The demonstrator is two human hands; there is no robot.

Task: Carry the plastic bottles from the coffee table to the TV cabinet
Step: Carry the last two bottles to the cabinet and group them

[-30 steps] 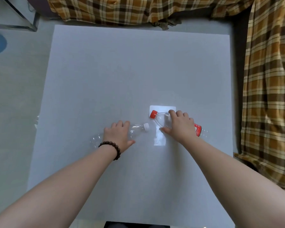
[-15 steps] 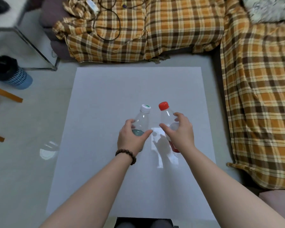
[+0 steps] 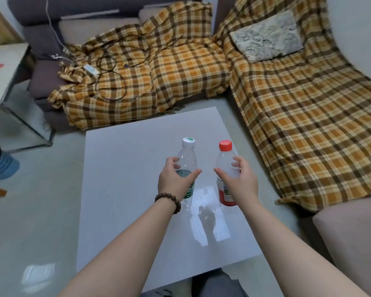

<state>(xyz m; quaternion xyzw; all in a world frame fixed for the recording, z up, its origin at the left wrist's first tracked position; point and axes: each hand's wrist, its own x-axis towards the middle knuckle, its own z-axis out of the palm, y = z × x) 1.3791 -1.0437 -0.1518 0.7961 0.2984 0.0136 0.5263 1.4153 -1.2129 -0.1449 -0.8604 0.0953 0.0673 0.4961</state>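
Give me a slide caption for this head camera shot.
Left hand and right hand each hold an upright plastic bottle above the coffee table.

Both arms fwd, left hand [image 3: 176, 179] & right hand [image 3: 238, 181] gripping.

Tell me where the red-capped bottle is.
Head view, right of centre: the red-capped bottle is upright in the right hand, above the coffee table, beside the white-capped bottle.
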